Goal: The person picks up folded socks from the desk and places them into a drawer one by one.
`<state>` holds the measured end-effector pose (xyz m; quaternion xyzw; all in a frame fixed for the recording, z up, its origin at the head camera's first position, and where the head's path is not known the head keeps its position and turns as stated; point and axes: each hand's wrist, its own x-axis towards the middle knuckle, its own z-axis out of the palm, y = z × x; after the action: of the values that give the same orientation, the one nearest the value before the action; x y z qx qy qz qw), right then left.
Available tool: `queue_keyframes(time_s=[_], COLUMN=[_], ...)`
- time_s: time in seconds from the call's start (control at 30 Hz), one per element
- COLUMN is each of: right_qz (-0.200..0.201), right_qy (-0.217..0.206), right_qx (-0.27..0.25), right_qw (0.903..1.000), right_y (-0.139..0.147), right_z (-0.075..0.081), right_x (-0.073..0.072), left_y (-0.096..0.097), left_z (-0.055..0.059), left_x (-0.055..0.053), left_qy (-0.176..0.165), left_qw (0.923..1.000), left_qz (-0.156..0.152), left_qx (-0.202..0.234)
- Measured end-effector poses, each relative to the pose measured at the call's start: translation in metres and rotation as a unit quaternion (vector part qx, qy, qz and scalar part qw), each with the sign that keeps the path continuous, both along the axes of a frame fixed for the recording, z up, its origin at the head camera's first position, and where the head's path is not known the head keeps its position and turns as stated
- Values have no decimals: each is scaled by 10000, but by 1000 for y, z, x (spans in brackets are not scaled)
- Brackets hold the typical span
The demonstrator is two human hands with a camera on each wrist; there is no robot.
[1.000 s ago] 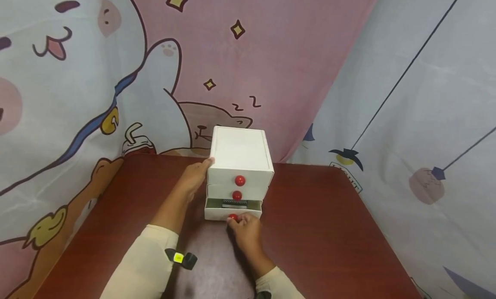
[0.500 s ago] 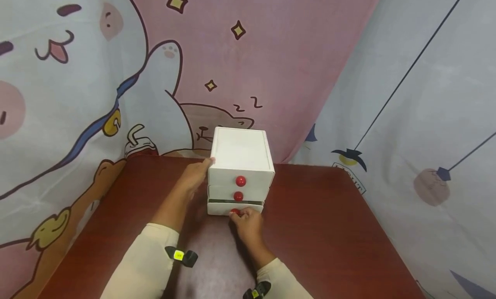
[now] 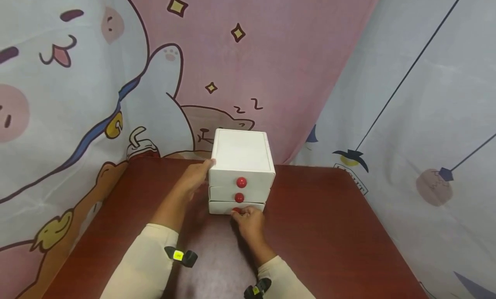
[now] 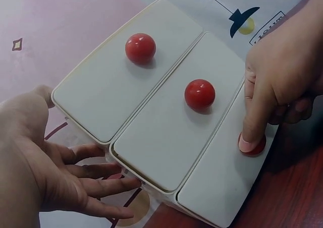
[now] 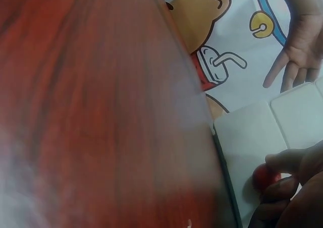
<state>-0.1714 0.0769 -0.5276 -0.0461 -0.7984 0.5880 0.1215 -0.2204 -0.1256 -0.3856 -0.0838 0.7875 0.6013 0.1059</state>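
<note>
A small white drawer unit (image 3: 242, 150) with three stacked drawers stands on the table, each drawer front bearing a round red knob. All three drawers are pushed in, and what lies inside is hidden. At the unit's left side, my left hand (image 3: 195, 177) rests with its fingers spread and fairly straight, the thumb at the top front edge. My right hand (image 3: 251, 226) is at the bottom drawer (image 4: 217, 187). Its thumb and curled fingers pinch that drawer's red knob (image 5: 266, 177), as the right wrist view shows. The middle knob (image 4: 200, 95) and top knob (image 4: 140, 49) are untouched.
The dark red-brown wooden table (image 3: 329, 238) extends on both sides of the unit and in front of it. Behind it hangs a pink cartoon-print cloth (image 3: 286, 53), with a pale printed cloth (image 3: 418, 97) on the right.
The bottom drawer has slid back into the unit under my right hand, covering the dark ridged item seen inside it earlier. My left hand has stayed at the unit's left side.
</note>
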Motion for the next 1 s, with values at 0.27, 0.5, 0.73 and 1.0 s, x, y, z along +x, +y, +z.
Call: queue_keyframes(time_s=[0.27,0.5,0.73,1.0], right_qz=[-142,-181,-213,-13], right_qy=[27,-114,-137,-142], right_qx=[316,304,243,406], right_qw=[9994,9993,9994,9991], right_y=[1,3,5,8], right_z=[-4,-3,-3,1], right_x=[-5,-6,-7,-7], left_y=[-1,1,2,1], left_z=[-2,0,1,0], left_x=[-1,1,1,1], left_qy=[30,41,88,38], left_qw=[10000,10000,9999,10000], left_qz=[-81,-82,-117,-1], left_qx=[22,4,-10,1])
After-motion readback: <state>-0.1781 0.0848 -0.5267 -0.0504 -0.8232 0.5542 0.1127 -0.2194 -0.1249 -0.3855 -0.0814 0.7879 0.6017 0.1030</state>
